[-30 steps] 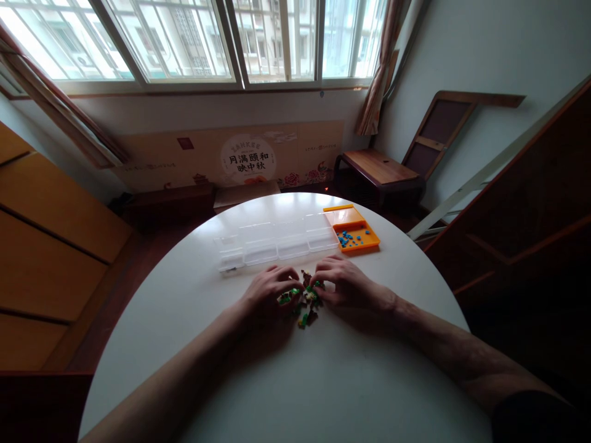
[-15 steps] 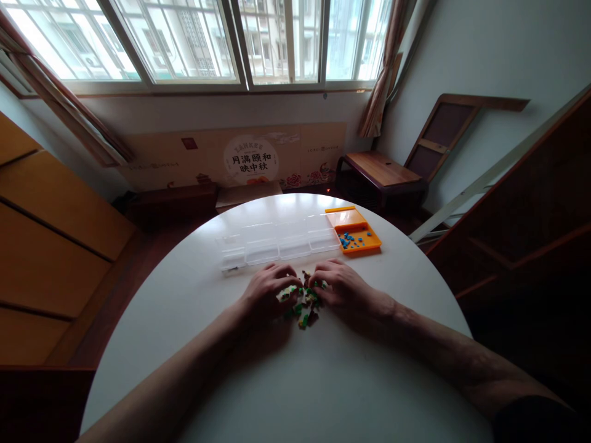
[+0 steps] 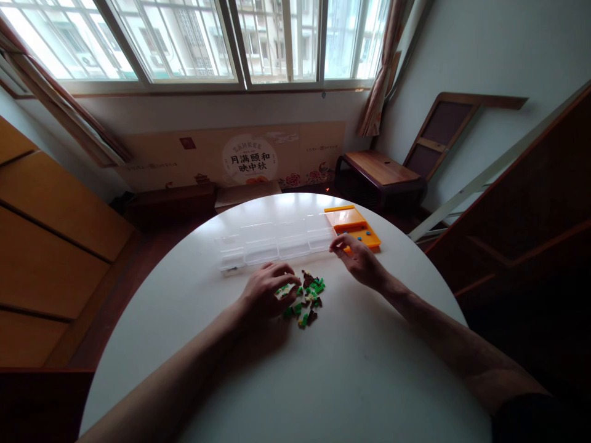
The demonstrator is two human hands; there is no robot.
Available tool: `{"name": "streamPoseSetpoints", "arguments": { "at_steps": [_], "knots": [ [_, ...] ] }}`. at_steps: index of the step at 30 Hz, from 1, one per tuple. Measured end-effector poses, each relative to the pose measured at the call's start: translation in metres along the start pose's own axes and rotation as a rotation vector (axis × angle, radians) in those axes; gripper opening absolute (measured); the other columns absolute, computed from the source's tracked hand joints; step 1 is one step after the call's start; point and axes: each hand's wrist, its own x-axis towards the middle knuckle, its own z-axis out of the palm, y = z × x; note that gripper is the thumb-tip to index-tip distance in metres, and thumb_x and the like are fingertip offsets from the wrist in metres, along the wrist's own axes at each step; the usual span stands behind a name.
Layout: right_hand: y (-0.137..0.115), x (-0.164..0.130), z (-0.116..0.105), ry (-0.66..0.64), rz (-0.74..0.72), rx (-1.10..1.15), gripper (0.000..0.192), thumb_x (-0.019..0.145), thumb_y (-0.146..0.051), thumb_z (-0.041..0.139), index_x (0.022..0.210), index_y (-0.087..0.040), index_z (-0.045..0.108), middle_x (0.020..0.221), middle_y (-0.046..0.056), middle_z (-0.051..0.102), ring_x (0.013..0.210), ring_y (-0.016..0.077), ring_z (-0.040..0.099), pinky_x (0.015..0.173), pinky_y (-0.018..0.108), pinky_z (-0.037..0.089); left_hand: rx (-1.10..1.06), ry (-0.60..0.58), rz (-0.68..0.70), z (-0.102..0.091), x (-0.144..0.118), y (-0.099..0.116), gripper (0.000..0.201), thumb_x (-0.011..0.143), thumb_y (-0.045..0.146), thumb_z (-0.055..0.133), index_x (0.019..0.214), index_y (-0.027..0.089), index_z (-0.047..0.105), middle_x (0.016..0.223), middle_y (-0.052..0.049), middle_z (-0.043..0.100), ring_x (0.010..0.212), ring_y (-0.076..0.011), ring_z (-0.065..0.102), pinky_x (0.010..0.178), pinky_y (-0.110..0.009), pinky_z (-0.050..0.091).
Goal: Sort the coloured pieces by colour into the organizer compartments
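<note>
White and round, the bench (image 3: 286,381) fills the lower half of the view and carries everything the person is handling. Across its far part lies a long clear plastic organizer (image 3: 272,243) with a row of see-through compartments, and touching its right end sits an orange tray (image 3: 354,226) with its lid open and a few small blue pieces inside. Both forearms reach in from the near edge. The left hand (image 3: 265,292) lies palm down, fingers curled over the left edge of a heap of small bricks (image 3: 305,298), green, brown and pale ones mixed, which sits on the bench just short of the organizer; the fingertips touch the nearest pieces, and a pale one may be nipped between them, though the view is too small to be sure. The right hand (image 3: 357,258) is raised off the heap and reaches toward the near left corner of the orange tray, thumb and forefinger drawn together as if pinching something tiny; whether a piece is really between them cannot be told. Beyond the bench stand a wide window (image 3: 194,43), a printed cardboard panel (image 3: 249,159) against the wall beneath it, and a low wooden table (image 3: 378,169) to the right.
</note>
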Motion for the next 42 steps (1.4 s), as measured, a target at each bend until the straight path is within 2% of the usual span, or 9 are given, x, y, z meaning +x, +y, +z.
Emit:
{"name": "streamPoseSetpoints", "arguments": {
  "at_steps": [5, 10, 16, 20, 23, 27, 33, 38, 42],
  "knots": [
    [0.032, 0.012, -0.033, 0.135, 0.045, -0.12, 0.011, 0.103, -0.032, 0.067, 0.106, -0.023, 0.072, 0.108, 0.007, 0.078, 0.09, 0.0236, 0.07, 0.087, 0.039, 0.059, 0.007, 0.009, -0.001, 0.0, 0.001, 0.001, 0.01, 0.099, 0.024, 0.07, 0.102, 0.025, 0.079, 0.102, -0.004, 0.078, 0.086, -0.0182, 0.071, 0.084, -0.034, 0.053],
    [0.052, 0.013, -0.048, 0.135, 0.093, -0.167, 0.016, 0.101, -0.032, 0.067, 0.113, -0.024, 0.072, 0.109, 0.007, 0.081, 0.088, 0.0247, 0.072, 0.088, 0.042, 0.06, 0.005, 0.006, -0.002, -0.001, 0.004, 0.004, 0.009, 0.1, 0.025, 0.07, 0.102, 0.025, 0.079, 0.101, -0.004, 0.077, 0.087, -0.0184, 0.072, 0.084, -0.034, 0.053],
    [0.055, 0.012, -0.05, 0.164, 0.109, -0.177, 0.019, 0.104, -0.032, 0.06, 0.115, -0.024, 0.074, 0.111, 0.006, 0.082, 0.094, 0.0258, 0.073, 0.091, 0.043, 0.06, 0.033, 0.008, -0.001, 0.0, 0.003, 0.002, 0.01, 0.101, 0.025, 0.069, 0.102, 0.025, 0.079, 0.101, -0.004, 0.077, 0.084, -0.018, 0.07, 0.082, -0.033, 0.052],
    [0.044, 0.011, -0.048, 0.169, 0.041, -0.187, 0.016, 0.103, -0.031, 0.062, 0.11, -0.023, 0.075, 0.111, 0.007, 0.081, 0.093, 0.0254, 0.072, 0.091, 0.043, 0.06, 0.047, 0.009, -0.021, 0.001, 0.001, -0.001, 0.013, 0.103, 0.027, 0.067, 0.102, 0.024, 0.079, 0.101, -0.005, 0.077, 0.086, -0.0184, 0.07, 0.082, -0.033, 0.052],
    [0.032, 0.011, -0.046, 0.087, -0.068, -0.206, 0.014, 0.104, -0.027, 0.063, 0.105, -0.023, 0.075, 0.106, 0.008, 0.079, 0.093, 0.0254, 0.071, 0.093, 0.044, 0.059, 0.055, -0.009, -0.034, 0.0, 0.0, -0.002, 0.014, 0.104, 0.027, 0.066, 0.103, 0.024, 0.08, 0.103, -0.005, 0.077, 0.085, -0.0184, 0.07, 0.081, -0.033, 0.053],
    [0.016, 0.007, -0.039, -0.091, -0.195, -0.214, 0.011, 0.101, -0.024, 0.067, 0.103, -0.025, 0.077, 0.1, 0.007, 0.077, 0.095, 0.026, 0.07, 0.091, 0.044, 0.059, 0.054, -0.023, -0.055, -0.002, 0.0, 0.0, 0.014, 0.104, 0.026, 0.066, 0.102, 0.024, 0.08, 0.104, -0.006, 0.077, 0.086, -0.0186, 0.07, 0.082, -0.033, 0.054],
    [-0.013, -0.003, -0.018, -0.332, -0.303, -0.185, 0.011, 0.098, -0.021, 0.074, 0.105, -0.027, 0.08, 0.099, 0.005, 0.079, 0.09, 0.0235, 0.071, 0.089, 0.04, 0.058, 0.048, -0.013, -0.073, 0.0, -0.002, 0.0, 0.012, 0.104, 0.026, 0.068, 0.102, 0.024, 0.08, 0.103, -0.005, 0.077, 0.087, -0.0183, 0.071, 0.083, -0.033, 0.055],
    [-0.031, -0.007, -0.006, -0.452, -0.334, -0.163, 0.008, 0.098, -0.025, 0.078, 0.105, -0.027, 0.08, 0.102, 0.004, 0.079, 0.096, 0.0231, 0.072, 0.09, 0.037, 0.057, 0.047, -0.021, -0.077, 0.002, -0.004, -0.003, 0.01, 0.104, 0.026, 0.07, 0.101, 0.024, 0.08, 0.104, -0.005, 0.077, 0.088, -0.0184, 0.071, 0.083, -0.032, 0.055],
    [-0.032, -0.008, -0.001, -0.458, -0.342, -0.149, 0.004, 0.099, -0.029, 0.081, 0.102, -0.027, 0.079, 0.102, 0.004, 0.078, 0.096, 0.0222, 0.072, 0.091, 0.037, 0.056, 0.047, -0.011, -0.067, 0.001, -0.005, -0.004, 0.01, 0.104, 0.026, 0.07, 0.101, 0.024, 0.079, 0.104, -0.005, 0.077, 0.088, -0.0184, 0.071, 0.082, -0.032, 0.054]
  ]
}}
